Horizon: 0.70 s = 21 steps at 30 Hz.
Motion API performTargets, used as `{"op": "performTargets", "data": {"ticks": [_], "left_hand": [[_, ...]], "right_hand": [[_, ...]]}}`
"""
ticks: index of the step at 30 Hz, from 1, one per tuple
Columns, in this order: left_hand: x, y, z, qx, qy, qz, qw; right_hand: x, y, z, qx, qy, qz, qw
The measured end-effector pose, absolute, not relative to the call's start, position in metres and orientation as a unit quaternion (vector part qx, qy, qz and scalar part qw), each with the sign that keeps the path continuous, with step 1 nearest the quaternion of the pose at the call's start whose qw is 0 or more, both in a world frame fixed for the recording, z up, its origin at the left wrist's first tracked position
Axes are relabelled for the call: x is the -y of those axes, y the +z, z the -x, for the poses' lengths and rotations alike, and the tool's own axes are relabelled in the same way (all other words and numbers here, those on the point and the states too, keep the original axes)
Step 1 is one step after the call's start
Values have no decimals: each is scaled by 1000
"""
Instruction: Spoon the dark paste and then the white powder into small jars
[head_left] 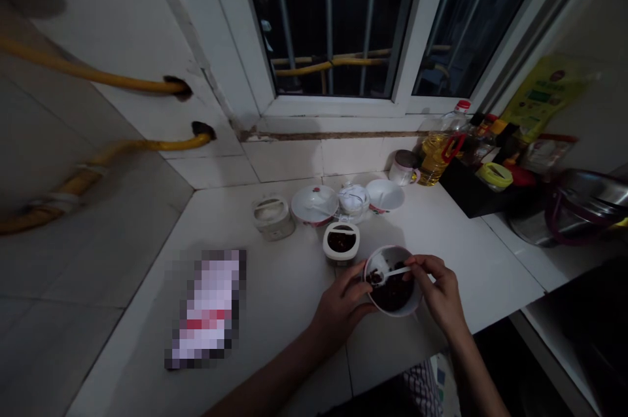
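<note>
My left hand (347, 296) grips the left rim of a white bowl (416, 302), which is tilted a little toward me. Inside the bowl lies a dark, wet-looking food or sauce (396, 291). Between the fingers of my right hand (439, 291) is the handle of a small white spoon (398, 271), its head over the dark contents at the bowl's left side. Just behind the bowl stands a square white-rimmed container (342, 243) with dark reddish contents. What the dark stuff is I cannot make out.
Along the back stand a lidded clear container (273, 217), a white bowl with a spoon (314, 202), a jar of white powder (354, 198) and another bowl (385, 194). An oil bottle (436, 148) and a metal pot (574, 214) are at right. A blurred packet (209, 309) lies left.
</note>
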State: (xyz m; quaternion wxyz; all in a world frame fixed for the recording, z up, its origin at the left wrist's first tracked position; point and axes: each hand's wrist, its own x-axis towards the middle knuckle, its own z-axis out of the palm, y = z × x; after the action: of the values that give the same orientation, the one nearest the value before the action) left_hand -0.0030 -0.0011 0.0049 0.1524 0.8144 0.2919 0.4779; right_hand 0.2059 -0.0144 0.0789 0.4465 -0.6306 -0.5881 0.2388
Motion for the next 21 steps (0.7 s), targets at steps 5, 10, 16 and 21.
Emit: {"op": "performTargets", "data": {"ticks": [5,10,16,21], "left_hand": [[0,4,3,-298,481,-809,158],[0,5,3,-310,475,-807,166],[0,5,4,-331,466,-800,183],[0,6,4,-328,470,-796,196]], "right_hand": [[14,80,-212,547,245,651,465],[12,81,-212,514,286,654,475],[0,86,-205,451,391,595,538],[-16,98,-183,468,375,573,558]]}}
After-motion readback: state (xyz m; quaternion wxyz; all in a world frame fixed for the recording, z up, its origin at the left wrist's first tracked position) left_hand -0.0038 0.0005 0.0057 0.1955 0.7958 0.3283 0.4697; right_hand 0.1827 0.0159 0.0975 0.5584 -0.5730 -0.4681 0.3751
